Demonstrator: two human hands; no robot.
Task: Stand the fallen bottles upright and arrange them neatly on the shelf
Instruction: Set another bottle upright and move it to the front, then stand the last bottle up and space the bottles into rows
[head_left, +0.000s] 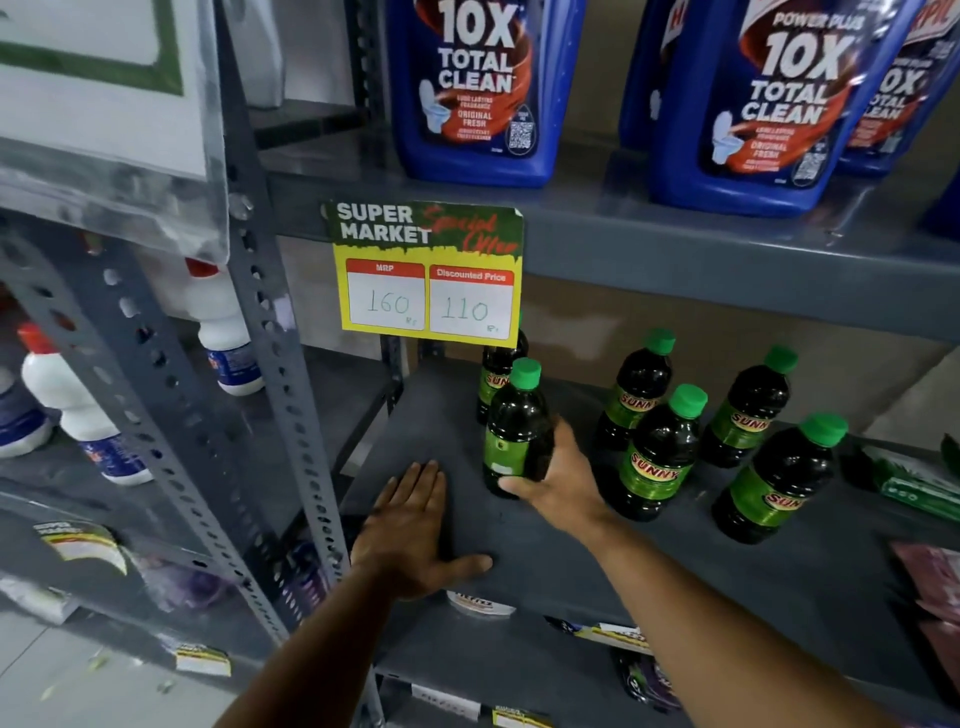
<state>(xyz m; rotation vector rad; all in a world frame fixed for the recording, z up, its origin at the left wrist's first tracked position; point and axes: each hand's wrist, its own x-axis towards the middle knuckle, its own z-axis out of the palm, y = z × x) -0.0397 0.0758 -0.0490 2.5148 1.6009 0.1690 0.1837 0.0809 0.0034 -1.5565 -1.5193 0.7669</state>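
The right hand (558, 480) grips an upright green-capped bottle (517, 431) while the left hand (415, 525) lies flat and open on the shelf (519, 545); a careless slide could topple neighbouring bottles (660, 457).

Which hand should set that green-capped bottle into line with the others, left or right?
Right. The right hand already wraps the dark green-capped bottle, upright beside the other bottles. The left hand lies flat and empty on the shelf.
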